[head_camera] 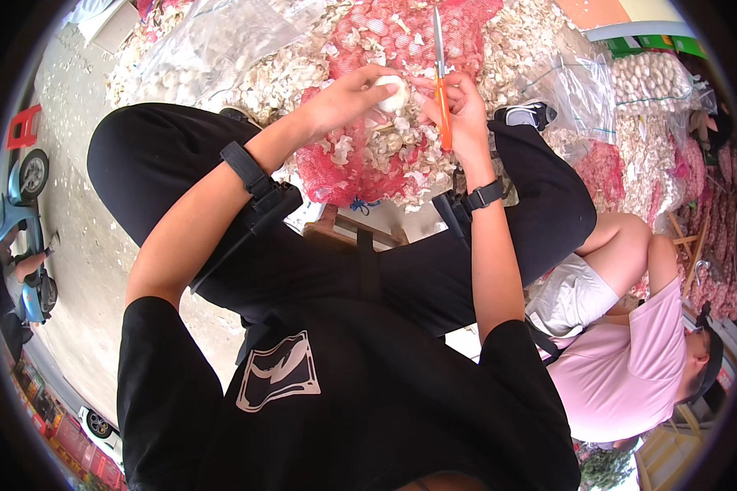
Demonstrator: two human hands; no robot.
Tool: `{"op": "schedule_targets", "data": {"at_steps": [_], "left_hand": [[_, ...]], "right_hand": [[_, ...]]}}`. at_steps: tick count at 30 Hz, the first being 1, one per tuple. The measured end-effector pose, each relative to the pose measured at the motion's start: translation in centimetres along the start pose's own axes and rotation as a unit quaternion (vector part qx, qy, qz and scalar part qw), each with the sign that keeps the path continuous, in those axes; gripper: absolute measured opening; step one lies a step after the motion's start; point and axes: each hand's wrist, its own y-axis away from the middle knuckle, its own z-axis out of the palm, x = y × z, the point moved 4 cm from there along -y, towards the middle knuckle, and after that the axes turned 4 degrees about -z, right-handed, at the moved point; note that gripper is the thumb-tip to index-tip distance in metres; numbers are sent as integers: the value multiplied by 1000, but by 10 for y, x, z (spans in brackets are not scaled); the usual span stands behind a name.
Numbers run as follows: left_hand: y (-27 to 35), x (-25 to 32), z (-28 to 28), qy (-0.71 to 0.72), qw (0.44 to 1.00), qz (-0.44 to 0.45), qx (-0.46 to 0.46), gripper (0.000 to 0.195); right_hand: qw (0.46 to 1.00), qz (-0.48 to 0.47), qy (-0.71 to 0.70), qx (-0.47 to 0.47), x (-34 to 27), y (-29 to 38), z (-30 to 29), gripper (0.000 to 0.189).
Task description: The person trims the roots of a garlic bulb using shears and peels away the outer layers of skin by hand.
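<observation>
A peeled-looking white garlic bulb (392, 94) is between the thumb and fingers of my left hand (356, 97). Close to its right side is my right hand (457, 107), which holds an orange-handled cutting tool (444, 113), seen edge-on, probably scissors. Its metal blade points away from me, and my right thumb and forefinger reach towards the bulb. Beneath both hands lie loose garlic skins (390, 142) on red mesh netting (328, 175). Beyond them, more bulbs show through a red mesh sack (399, 43).
Clear plastic bags of garlic stand at the left (184, 73) and right (651, 83). A wooden stool (331, 236) is below my legs. To my right sits a person in a pink shirt (614, 374). Papery skins cover much of the ground; a scooter (32, 245) is far left.
</observation>
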Motion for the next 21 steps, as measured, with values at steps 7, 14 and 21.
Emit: {"op": "schedule_targets", "data": {"at_steps": [7, 14, 21], "left_hand": [[-8, -13, -1, -139, 989, 51, 17, 57], [-6, -10, 0, -157, 987, 25, -2, 58], [-6, -10, -1, -220, 973, 59, 23, 54]], "right_hand": [[994, -28, 107, -23, 16, -1, 6, 31], [995, -31, 98, -2, 17, 2, 6, 38], [965, -121, 231, 6, -1, 6, 18, 42]]}}
